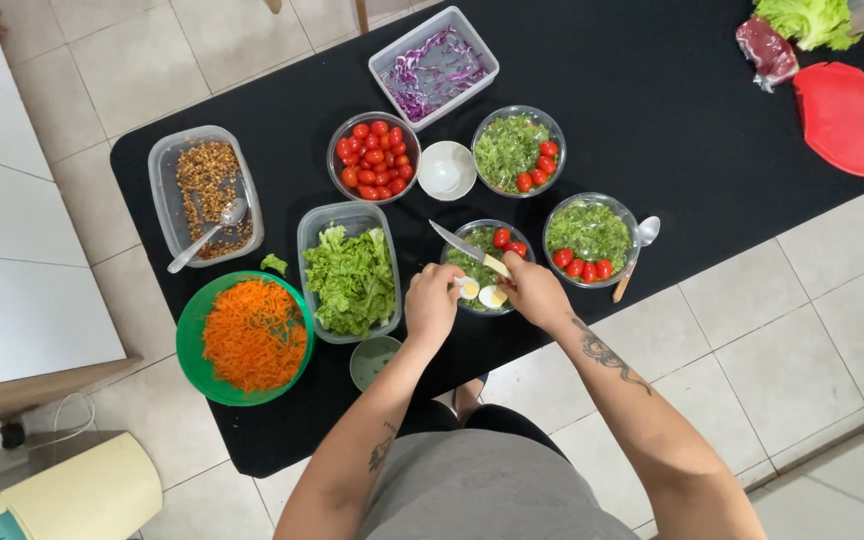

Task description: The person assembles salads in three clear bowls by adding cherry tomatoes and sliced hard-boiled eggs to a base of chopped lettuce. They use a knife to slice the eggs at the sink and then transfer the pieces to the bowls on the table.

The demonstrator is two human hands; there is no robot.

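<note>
Looking down from the head camera, the right hand (pixel 535 292) has its fingers closed around the pale handle of a knife (pixel 467 247), whose blade slants up and left over a glass salad bowl (pixel 487 262) near the tabletop's (pixel 652 90) near edge. The left hand (pixel 431 300) pinches a boiled egg half (pixel 467 288) at that bowl's left rim, fingers curled on it; a second egg half (pixel 493 296) lies just beside it inside the bowl, with chopped greens and two cherry tomatoes.

To the right stands another glass bowl of greens and tomatoes (pixel 590 238), a wooden-handled spoon (pixel 636 252) touching its right side. Behind the two sit a third such bowl (pixel 518 150), a small white bowl (pixel 447 170) and a glass bowl of cherry tomatoes (pixel 373 157). Toward the far edge a clear rectangular tub of shredded purple cabbage (pixel 434 68) lies tilted.

Left of the hands is a clear rectangular tub of lettuce leaves (pixel 350 270), with a small green bowl (pixel 373 361) at the near edge beside the left wrist. At the near left corner a round green bowl of grated carrot (pixel 245 337) overhangs the edge; behind it a clear tub of brown grains (pixel 205 192) holds a metal spoon (pixel 208 235).

At the far right corner lie a red board (pixel 849 118), a clear-wrapped red package (pixel 767 50) and a lettuce head (pixel 810 20).
</note>
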